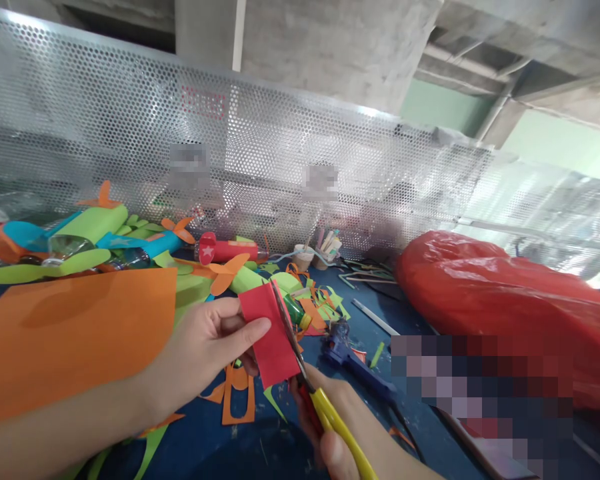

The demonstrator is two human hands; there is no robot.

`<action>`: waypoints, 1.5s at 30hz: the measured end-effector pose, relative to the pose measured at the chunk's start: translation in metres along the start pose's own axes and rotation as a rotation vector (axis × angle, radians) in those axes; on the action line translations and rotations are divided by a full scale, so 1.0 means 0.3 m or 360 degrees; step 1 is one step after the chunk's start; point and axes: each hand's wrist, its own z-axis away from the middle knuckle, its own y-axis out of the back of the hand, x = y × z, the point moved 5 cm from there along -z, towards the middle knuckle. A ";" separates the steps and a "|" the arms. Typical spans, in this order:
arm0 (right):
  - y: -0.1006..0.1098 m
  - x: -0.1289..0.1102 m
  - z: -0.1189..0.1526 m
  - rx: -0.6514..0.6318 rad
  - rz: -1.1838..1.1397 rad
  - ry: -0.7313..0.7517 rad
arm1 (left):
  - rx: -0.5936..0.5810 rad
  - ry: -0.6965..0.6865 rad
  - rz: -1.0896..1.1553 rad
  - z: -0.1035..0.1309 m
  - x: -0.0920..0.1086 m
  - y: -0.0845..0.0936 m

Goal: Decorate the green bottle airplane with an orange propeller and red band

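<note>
My left hand [205,353] pinches a small red paper rectangle [267,340] between thumb and fingers, near the middle of the view. My right hand [340,413] is wrapped round the handles of yellow-handled scissors [325,407]. The dark blades lie along the right edge of the red paper, pointing up and away, with the paper between or against them. Some of my right fingers are hidden behind the handles. Beneath the paper lie orange paper cut-outs [239,400] on the blue tabletop [265,450].
A large orange sheet [80,333] lies at left, in front of paper-wrapped bottles [225,251] with petal-like fins. A blue glue gun [360,370] rests right of my hands. Cups of sticks [304,259] stand behind. A red plastic bag [500,300] bulges at right. Perforated metal panels [290,147] border the back.
</note>
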 end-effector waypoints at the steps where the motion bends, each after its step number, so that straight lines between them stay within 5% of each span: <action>1: 0.001 0.001 0.001 0.0007 0.0007 -0.0019 | -0.0002 0.0004 0.0004 -0.001 -0.001 0.000; 26: 0.004 0.018 0.003 0.0045 0.0035 -0.0110 | 0.0098 0.0007 0.0064 -0.011 0.024 -0.001; 34: -0.017 0.011 0.009 -0.0123 -0.0050 -0.0002 | 0.0178 0.0068 -0.0042 -0.011 0.018 0.004; 45: -0.010 0.001 0.002 -0.0089 -0.0083 0.0000 | 0.0012 0.0056 -0.0045 0.014 0.027 -0.026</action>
